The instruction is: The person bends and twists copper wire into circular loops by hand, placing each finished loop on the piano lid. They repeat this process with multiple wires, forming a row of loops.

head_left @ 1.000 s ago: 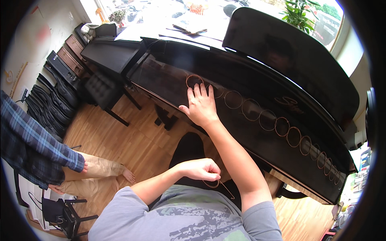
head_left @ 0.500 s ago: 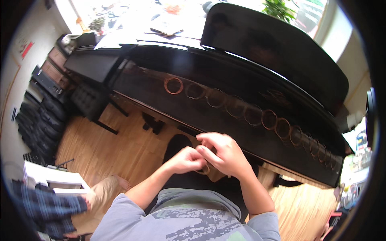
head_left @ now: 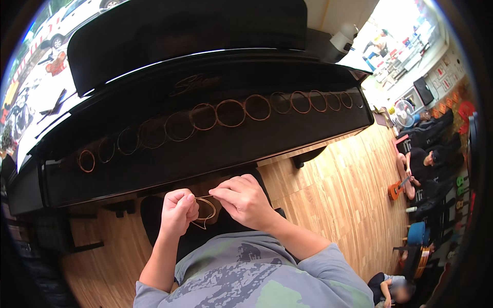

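Observation:
Between my hands is a thin gold-coloured coiled string [head_left: 214,209], its loop hanging over my dark lap. My left hand [head_left: 178,211] is closed in a fist around one side of it. My right hand [head_left: 245,202] pinches a straight bit of the string a little to the right, thumb against fingers. Beyond them, a row of several similar coiled strings, some copper-coloured [head_left: 230,113] and some silvery grey [head_left: 128,141], lies along the black piano [head_left: 246,146].
The piano's raised black panel [head_left: 195,28] stands behind the row. A black seat [head_left: 150,220] is under me on the wood floor [head_left: 328,179]. At far right a person in black [head_left: 422,163] holds a small orange guitar [head_left: 395,191]. Another person [head_left: 390,288] is at lower right.
My view has turned to the right. My hands, overlapping before, are now apart with a stretch of the string between them. The string's loop shows more fully.

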Demonstrator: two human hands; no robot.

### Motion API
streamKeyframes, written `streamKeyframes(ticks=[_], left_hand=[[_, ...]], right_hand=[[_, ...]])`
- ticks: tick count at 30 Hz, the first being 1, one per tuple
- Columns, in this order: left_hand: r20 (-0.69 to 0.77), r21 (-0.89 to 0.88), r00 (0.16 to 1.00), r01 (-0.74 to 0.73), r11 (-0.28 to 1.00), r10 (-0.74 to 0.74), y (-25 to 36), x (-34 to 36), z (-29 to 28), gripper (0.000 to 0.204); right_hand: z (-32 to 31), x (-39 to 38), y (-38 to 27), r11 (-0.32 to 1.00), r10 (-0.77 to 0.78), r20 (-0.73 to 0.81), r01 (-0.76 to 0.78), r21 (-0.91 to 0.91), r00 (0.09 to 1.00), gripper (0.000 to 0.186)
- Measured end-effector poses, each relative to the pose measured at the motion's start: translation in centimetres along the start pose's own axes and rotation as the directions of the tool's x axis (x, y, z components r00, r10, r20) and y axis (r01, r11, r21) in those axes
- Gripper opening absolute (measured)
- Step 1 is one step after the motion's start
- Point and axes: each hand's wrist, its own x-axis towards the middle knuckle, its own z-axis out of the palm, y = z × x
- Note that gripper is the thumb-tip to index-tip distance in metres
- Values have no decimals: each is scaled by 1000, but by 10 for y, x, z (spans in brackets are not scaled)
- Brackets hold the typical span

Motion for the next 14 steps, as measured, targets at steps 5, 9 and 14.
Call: streamKeyframes(ticks=[5,9,14], left_hand=[[30,-8,998,52,999,-52,-17,-7,15,32],[-14,37,1000,0,999,0,-25,-10,16,33],[-87,39,993,-74,997,77,-36,-8,11,33]], right_hand=[[-4,-32,-8,979,163,-30,-158,131,986,18],[-2,-44,-12,918,261,-10,-245,313,965,15],[2,-47,-23,763,395,64,-366,533,916,18]])
